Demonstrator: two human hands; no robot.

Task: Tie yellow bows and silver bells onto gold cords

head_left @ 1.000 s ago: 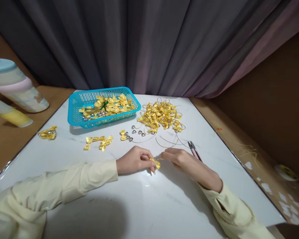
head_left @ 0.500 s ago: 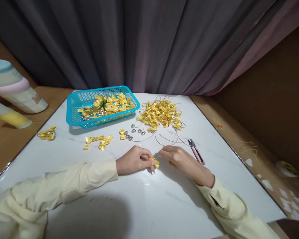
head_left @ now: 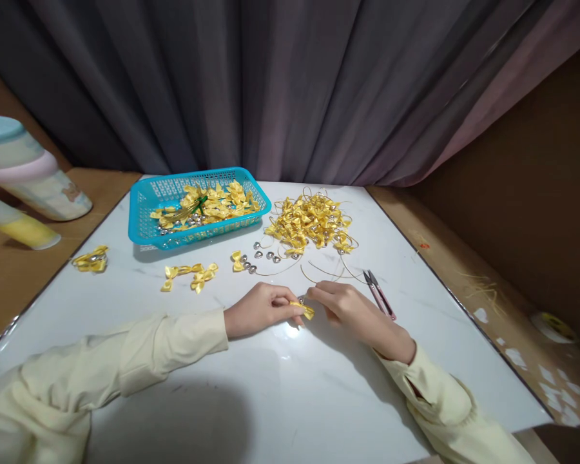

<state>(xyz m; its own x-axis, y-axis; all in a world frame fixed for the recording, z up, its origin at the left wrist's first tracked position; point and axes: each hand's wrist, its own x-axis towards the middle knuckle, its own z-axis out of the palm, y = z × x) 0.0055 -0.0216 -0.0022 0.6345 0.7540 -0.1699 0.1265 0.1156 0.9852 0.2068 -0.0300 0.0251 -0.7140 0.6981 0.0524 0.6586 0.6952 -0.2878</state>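
Between thumb and fingers, my left hand pinches a yellow satin bow just above the white tabletop. A small silver bead shows at the bow's upper edge. My right hand is closed right beside it, fingertips pinched near the bead; what they hold is too small to make out. Thin gold cords lie just beyond my hands. Pink-handled thread snips rest to the right of my right hand. Loose silver beads and another yellow bow lie a little farther back.
A blue basket of yellow bows stands at the back left. Beside it is a heap of bows with cords. More bows lie on the left. A tumbler stands far left; a tape roll lies far right.
The bow in my left hand has turned and risen slightly, and the silver bead now shows more clearly at its edge. My right fingertips have shifted slightly left.
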